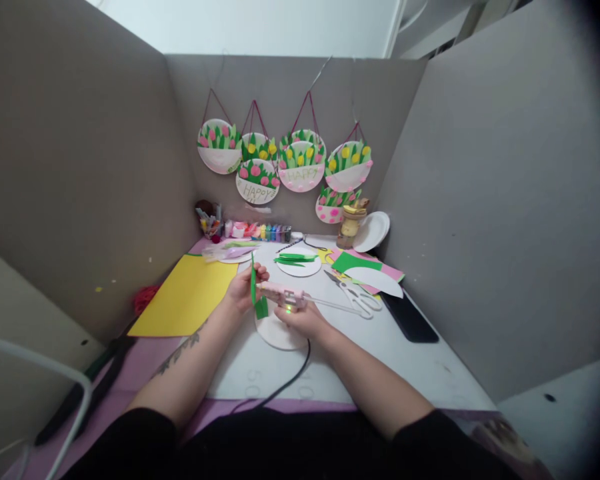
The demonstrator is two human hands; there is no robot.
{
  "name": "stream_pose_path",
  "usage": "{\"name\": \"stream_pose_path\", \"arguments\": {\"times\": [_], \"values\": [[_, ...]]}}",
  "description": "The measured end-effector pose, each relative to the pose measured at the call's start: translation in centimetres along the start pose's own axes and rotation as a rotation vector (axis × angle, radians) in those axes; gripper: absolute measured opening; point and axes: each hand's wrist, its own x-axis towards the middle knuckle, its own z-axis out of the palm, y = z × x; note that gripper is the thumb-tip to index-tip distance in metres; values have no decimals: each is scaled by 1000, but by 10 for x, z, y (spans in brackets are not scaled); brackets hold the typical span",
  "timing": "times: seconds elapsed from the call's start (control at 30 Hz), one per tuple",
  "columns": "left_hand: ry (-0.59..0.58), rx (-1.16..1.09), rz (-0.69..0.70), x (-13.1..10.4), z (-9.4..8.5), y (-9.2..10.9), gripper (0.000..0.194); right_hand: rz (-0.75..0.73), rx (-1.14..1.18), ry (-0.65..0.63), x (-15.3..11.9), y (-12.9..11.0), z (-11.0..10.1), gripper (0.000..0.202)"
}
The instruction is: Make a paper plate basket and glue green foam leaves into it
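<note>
My left hand (245,288) is closed round a narrow green paper strip (253,283), which stands upright. In my right hand (304,319) is a pink glue gun (283,295) with a small green light; its nozzle points left at the strip, close to it or touching. A glue stick (333,305) sticks out of the gun's back, and a black cord hangs from its grip. Below both hands lies a white paper piece (280,333), partly covered by the right hand, with a green piece (261,308) at its upper left edge.
Green strips (296,259) lie on a white plate (300,270). White scissors (357,297), coloured paper (356,263) and a black phone (409,319) are at the right. Yellow paper (185,297) lies left. Paints (263,232) stand behind, beneath hanging plate crafts (301,175).
</note>
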Motion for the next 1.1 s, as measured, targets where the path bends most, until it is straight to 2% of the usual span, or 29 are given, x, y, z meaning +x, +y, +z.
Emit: {"name": "stream_pose_path", "arguments": {"times": [0.27, 0.83, 1.1], "values": [[19, -26, 4, 0, 1, 4, 13, -1, 8, 9, -2, -2, 0, 8], [9, -111, 39, 6, -14, 13, 12, -87, -92, -124, -3, 0, 0, 13], [-2, -133, 47, 9, -21, 15, 14, -47, -141, -180, -3, -3, -1, 26]]}}
